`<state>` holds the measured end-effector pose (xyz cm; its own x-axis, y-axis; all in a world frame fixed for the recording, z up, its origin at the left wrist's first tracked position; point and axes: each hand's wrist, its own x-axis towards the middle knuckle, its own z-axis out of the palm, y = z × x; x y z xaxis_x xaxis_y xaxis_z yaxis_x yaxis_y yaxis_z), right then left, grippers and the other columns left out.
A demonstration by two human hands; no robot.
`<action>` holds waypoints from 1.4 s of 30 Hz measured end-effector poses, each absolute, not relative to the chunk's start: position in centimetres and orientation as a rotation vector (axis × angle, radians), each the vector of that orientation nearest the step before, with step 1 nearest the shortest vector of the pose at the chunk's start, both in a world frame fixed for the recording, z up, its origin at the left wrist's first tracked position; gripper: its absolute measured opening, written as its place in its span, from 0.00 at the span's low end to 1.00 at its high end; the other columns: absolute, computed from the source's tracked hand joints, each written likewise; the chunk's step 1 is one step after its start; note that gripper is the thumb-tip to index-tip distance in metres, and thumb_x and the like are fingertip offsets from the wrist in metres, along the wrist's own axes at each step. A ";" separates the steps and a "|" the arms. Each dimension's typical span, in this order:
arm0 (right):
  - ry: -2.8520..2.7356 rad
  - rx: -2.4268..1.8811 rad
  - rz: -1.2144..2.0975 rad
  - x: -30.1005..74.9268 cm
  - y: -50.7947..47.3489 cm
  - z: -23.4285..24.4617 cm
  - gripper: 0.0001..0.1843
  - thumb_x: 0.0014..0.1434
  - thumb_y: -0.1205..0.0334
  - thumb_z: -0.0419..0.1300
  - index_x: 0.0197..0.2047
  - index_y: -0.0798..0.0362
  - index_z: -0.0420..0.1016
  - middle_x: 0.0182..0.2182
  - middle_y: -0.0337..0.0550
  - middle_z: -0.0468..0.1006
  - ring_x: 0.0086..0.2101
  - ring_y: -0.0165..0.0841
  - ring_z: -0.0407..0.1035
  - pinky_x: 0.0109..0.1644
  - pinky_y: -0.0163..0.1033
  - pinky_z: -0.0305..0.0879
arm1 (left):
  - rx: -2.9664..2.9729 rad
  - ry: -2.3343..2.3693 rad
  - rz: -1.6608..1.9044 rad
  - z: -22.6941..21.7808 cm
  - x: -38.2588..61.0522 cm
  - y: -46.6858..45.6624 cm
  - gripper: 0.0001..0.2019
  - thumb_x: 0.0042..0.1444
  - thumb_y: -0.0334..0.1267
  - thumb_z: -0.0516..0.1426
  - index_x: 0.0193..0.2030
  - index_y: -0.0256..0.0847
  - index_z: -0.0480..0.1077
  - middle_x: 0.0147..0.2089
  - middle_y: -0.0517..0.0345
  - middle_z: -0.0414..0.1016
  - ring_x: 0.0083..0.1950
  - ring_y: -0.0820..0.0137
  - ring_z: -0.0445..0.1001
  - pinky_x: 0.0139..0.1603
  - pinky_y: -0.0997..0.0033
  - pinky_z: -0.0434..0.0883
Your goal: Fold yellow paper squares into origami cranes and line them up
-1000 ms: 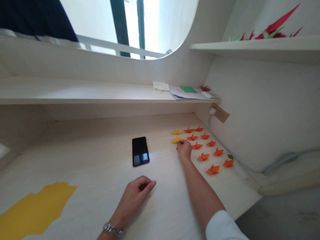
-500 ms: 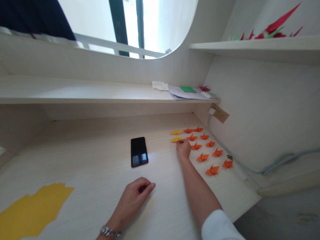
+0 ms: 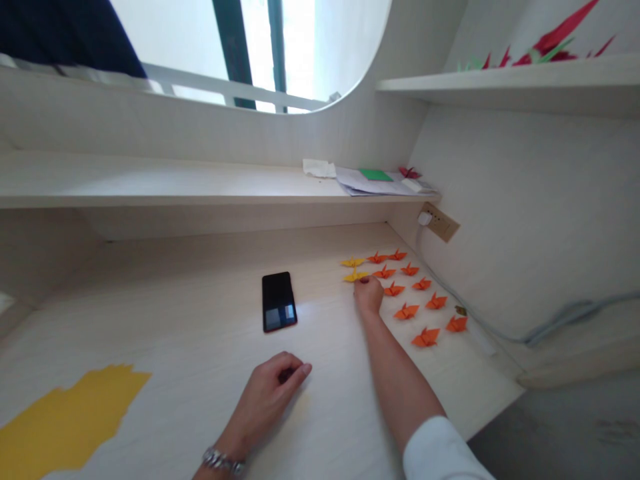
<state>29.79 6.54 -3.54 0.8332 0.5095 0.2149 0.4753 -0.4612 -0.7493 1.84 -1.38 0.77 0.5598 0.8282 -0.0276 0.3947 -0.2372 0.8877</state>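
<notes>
My right hand (image 3: 369,295) reaches far across the pale desk (image 3: 200,293) and pinches a yellow paper crane (image 3: 355,276) that sits on the surface. A second yellow crane (image 3: 353,263) lies just behind it. Several orange paper cranes (image 3: 407,311) stand in two rows to the right of my hand. My left hand (image 3: 270,390), with a metal watch on its wrist, rests on the desk near me, fingers curled loosely with nothing visible in them.
A black phone (image 3: 279,302) lies flat mid-desk. Yellow paper sheets (image 3: 65,417) sit at the near left. A shelf (image 3: 175,183) above holds papers with a green square (image 3: 376,175). A wall socket (image 3: 440,223) and cable run along the right wall. Red paper cranes top the upper shelf.
Almost nothing has moved. My right hand stays at the yellow crane and my left hand stays resting; the view has shifted slightly.
</notes>
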 end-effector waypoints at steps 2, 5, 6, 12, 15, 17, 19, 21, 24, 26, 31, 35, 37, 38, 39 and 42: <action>-0.714 -2.128 0.055 29.8 6.5 -3.5 0.10 0.49 0.65 0.56 0.31 0.56 0.79 0.27 0.50 0.80 0.31 0.39 0.73 0.36 0.37 0.64 | 1.849 0.998 0.564 0.8 1.8 -1.4 0.15 0.56 0.49 0.54 0.29 0.40 0.72 0.30 0.56 0.73 0.32 0.65 0.70 0.34 0.69 0.64; -0.715 -2.113 0.067 29.6 6.4 -3.4 0.10 0.48 0.65 0.56 0.31 0.56 0.78 0.26 0.50 0.80 0.30 0.39 0.73 0.36 0.37 0.64 | 1.860 0.990 0.558 0.7 1.8 -1.3 0.15 0.56 0.49 0.53 0.29 0.40 0.72 0.30 0.56 0.73 0.32 0.65 0.70 0.34 0.69 0.63; -0.718 -2.104 0.072 29.6 6.3 -3.3 0.10 0.49 0.65 0.56 0.31 0.56 0.78 0.25 0.49 0.80 0.30 0.38 0.73 0.36 0.37 0.64 | 1.863 0.990 0.560 0.7 1.8 -1.3 0.15 0.56 0.49 0.54 0.29 0.41 0.72 0.30 0.56 0.73 0.32 0.65 0.70 0.34 0.69 0.63; -0.745 -2.033 0.085 29.0 5.0 -2.8 0.14 0.48 0.64 0.58 0.39 0.59 0.76 0.29 0.49 0.80 0.31 0.37 0.73 0.37 0.36 0.65 | 1.841 0.993 0.587 0.8 1.9 -1.4 0.14 0.55 0.48 0.55 0.28 0.41 0.72 0.29 0.57 0.73 0.31 0.66 0.70 0.33 0.70 0.63; -0.787 -1.983 0.103 27.9 3.3 -2.6 0.14 0.50 0.63 0.57 0.41 0.57 0.74 0.32 0.48 0.80 0.32 0.36 0.73 0.38 0.36 0.65 | 1.829 0.986 0.601 0.9 1.9 -1.5 0.14 0.54 0.48 0.55 0.28 0.41 0.73 0.29 0.56 0.74 0.32 0.65 0.70 0.34 0.70 0.64; -0.841 -1.948 0.133 26.7 1.5 -2.5 0.11 0.52 0.61 0.56 0.38 0.55 0.75 0.30 0.44 0.80 0.31 0.35 0.72 0.37 0.36 0.65 | 1.825 0.971 0.592 1.0 1.8 -1.5 0.13 0.55 0.47 0.55 0.30 0.41 0.74 0.31 0.56 0.75 0.33 0.64 0.71 0.35 0.70 0.65; -0.912 -1.915 0.185 25.3 -0.6 -2.4 0.09 0.53 0.59 0.57 0.33 0.52 0.76 0.27 0.41 0.79 0.28 0.33 0.72 0.34 0.35 0.65 | 1.841 0.956 0.564 1.2 1.7 -1.4 0.13 0.55 0.47 0.54 0.33 0.42 0.74 0.33 0.55 0.76 0.35 0.64 0.72 0.36 0.70 0.65; -1.064 -1.866 0.248 24.0 -2.6 -2.3 0.10 0.55 0.57 0.56 0.32 0.51 0.77 0.25 0.39 0.78 0.26 0.33 0.71 0.31 0.34 0.63 | 1.895 0.950 0.530 1.6 1.6 -1.3 0.13 0.55 0.47 0.54 0.35 0.42 0.75 0.33 0.55 0.77 0.34 0.64 0.73 0.35 0.71 0.65; -1.263 -1.853 0.260 22.6 -4.6 -2.3 0.14 0.59 0.55 0.53 0.31 0.50 0.77 0.23 0.38 0.77 0.25 0.31 0.69 0.30 0.33 0.60 | 2.006 0.955 0.511 2.4 1.2 -1.3 0.12 0.54 0.47 0.55 0.32 0.43 0.76 0.31 0.55 0.77 0.32 0.64 0.73 0.33 0.71 0.64; -1.345 -1.877 0.218 22.1 -5.2 -2.3 0.14 0.60 0.56 0.53 0.31 0.50 0.77 0.25 0.39 0.78 0.27 0.32 0.69 0.31 0.33 0.59 | 2.026 1.013 0.568 2.8 0.4 -1.4 0.11 0.53 0.47 0.56 0.31 0.43 0.77 0.32 0.54 0.78 0.33 0.63 0.73 0.34 0.70 0.65; -1.471 -1.920 0.231 22.1 -5.4 -2.2 0.15 0.60 0.54 0.52 0.32 0.50 0.78 0.28 0.40 0.79 0.30 0.33 0.70 0.33 0.34 0.58 | 1.996 1.505 0.824 2.6 -5.0 -1.3 0.13 0.53 0.48 0.55 0.36 0.45 0.76 0.38 0.55 0.79 0.37 0.63 0.75 0.41 0.68 0.68; -1.485 -1.936 0.316 22.5 -5.6 -2.4 0.18 0.61 0.50 0.50 0.34 0.49 0.78 0.29 0.40 0.79 0.30 0.34 0.70 0.33 0.35 0.58 | 1.966 2.005 0.903 1.3 -11.6 -0.5 0.19 0.55 0.48 0.52 0.44 0.39 0.74 0.44 0.49 0.77 0.40 0.62 0.75 0.46 0.65 0.68; -1.499 -1.947 0.357 22.7 -5.6 -2.6 0.20 0.61 0.48 0.48 0.36 0.49 0.78 0.29 0.41 0.79 0.31 0.35 0.70 0.33 0.36 0.58 | 2.006 2.236 0.872 0.4 -14.5 0.0 0.20 0.56 0.46 0.51 0.46 0.34 0.74 0.48 0.44 0.75 0.49 0.57 0.72 0.52 0.61 0.65; -1.499 -1.959 0.370 22.9 -5.6 -2.7 0.21 0.60 0.47 0.48 0.36 0.49 0.78 0.29 0.41 0.79 0.31 0.36 0.70 0.33 0.36 0.58 | 2.023 2.310 0.827 0.0 -15.7 0.1 0.21 0.56 0.46 0.50 0.47 0.32 0.73 0.50 0.43 0.75 0.52 0.56 0.70 0.55 0.60 0.63; -1.503 -1.961 0.385 23.0 -5.5 -2.8 0.21 0.60 0.46 0.48 0.37 0.48 0.78 0.29 0.41 0.79 0.31 0.36 0.70 0.34 0.37 0.59 | 2.032 2.365 0.760 -0.5 -16.7 0.2 0.22 0.56 0.46 0.50 0.48 0.31 0.73 0.50 0.42 0.74 0.53 0.56 0.69 0.57 0.59 0.61; -1.502 -1.986 0.426 23.3 -5.5 -3.1 0.22 0.59 0.44 0.48 0.37 0.48 0.78 0.29 0.42 0.78 0.31 0.37 0.70 0.34 0.37 0.59 | 2.000 2.506 0.546 -1.7 -18.6 0.1 0.25 0.58 0.50 0.47 0.48 0.32 0.73 0.52 0.41 0.72 0.54 0.54 0.67 0.57 0.56 0.60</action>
